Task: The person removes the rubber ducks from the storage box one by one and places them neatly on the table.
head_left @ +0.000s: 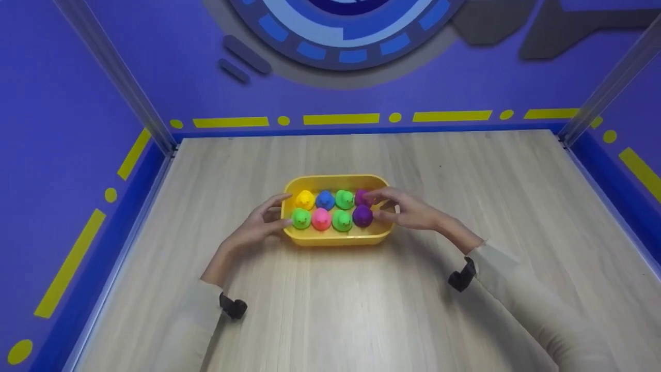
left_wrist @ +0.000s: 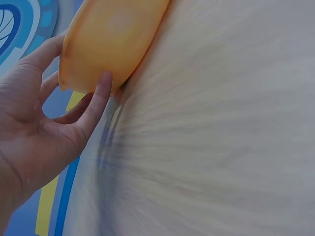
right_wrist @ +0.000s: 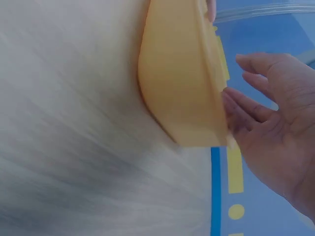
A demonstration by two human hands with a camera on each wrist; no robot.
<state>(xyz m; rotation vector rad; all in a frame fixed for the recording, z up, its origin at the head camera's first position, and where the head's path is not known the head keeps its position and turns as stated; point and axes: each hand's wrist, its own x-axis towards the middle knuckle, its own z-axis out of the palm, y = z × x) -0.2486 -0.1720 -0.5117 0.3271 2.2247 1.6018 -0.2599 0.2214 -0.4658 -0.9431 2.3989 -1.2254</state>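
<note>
A yellow plastic tray (head_left: 335, 241) with rounded corners holds several small toy ducks in two rows. The far row has a yellow duck (head_left: 304, 200), a blue duck (head_left: 325, 200), a green duck (head_left: 344, 199) and a purple duck (head_left: 361, 197). Nearer are a pink duck (head_left: 321, 219) between two green ones, and a dark purple duck (head_left: 362, 216). My left hand (head_left: 257, 223) holds the tray's left end, thumb and fingers spread around its wall. Over the right rim reaches my right hand (head_left: 410, 209), index finger and thumb apart beside the purple ducks; other fingers meet the rim in the right wrist view.
The tray stands on a pale wood-grain table (head_left: 330, 299). Blue panels with yellow markings (head_left: 341, 119) enclose its back and both sides, with metal posts (head_left: 121, 77) at the corners. Each wrist wears a black camera mount (head_left: 462, 275).
</note>
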